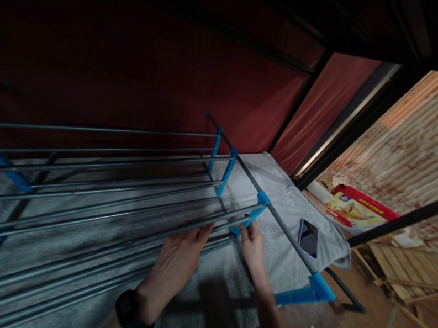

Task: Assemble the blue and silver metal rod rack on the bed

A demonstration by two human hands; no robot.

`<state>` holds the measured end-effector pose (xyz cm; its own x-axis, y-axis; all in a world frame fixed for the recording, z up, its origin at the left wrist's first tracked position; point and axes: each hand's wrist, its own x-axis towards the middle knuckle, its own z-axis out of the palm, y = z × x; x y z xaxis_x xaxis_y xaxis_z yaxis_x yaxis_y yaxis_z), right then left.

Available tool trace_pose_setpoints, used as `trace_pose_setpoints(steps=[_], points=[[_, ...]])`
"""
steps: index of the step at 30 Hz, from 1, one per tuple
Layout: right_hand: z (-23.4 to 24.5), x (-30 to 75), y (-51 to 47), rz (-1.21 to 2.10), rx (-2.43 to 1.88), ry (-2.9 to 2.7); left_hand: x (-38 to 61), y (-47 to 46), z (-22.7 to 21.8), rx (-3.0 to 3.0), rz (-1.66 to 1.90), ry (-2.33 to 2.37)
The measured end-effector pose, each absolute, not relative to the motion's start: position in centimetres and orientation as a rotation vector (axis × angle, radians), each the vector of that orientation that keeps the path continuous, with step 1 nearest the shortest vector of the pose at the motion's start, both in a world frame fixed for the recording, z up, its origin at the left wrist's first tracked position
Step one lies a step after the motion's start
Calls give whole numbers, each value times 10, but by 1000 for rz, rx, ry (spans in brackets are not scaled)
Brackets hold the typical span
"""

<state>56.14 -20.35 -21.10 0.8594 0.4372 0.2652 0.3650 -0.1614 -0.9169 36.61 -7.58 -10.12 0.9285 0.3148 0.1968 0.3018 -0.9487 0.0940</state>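
A rack of grey metal tubes and blue plastic brackets lies across a grey cloth. My left hand, with a black watch on its wrist, has its fingers closed around a tube in the front group. Close by, my right hand pinches at a blue bracket where tube ends meet it. Its fingertips are partly hidden behind the bracket and tubes. A dark side pole runs through the brackets on the right. Another blue bracket on that pole stands nearer to me, with no tubes in it.
A phone lies on the grey cloth right of the rack. Beyond it are a red and yellow box and wooden slats on the tiled floor. A dark red curtain and black frame posts stand behind.
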Motion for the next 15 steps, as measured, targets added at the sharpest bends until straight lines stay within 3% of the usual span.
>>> trace_pose_setpoints(steps=[7,11,15], points=[[-245,549,-221,37,-1807,-620,310,-93,-170,3172,520,166],[-263,536,-235,7,-1889,-602,273,-77,-210,3157,449,469],[-274,530,-238,18,-1976,-627,263,-60,-213,3091,316,643]])
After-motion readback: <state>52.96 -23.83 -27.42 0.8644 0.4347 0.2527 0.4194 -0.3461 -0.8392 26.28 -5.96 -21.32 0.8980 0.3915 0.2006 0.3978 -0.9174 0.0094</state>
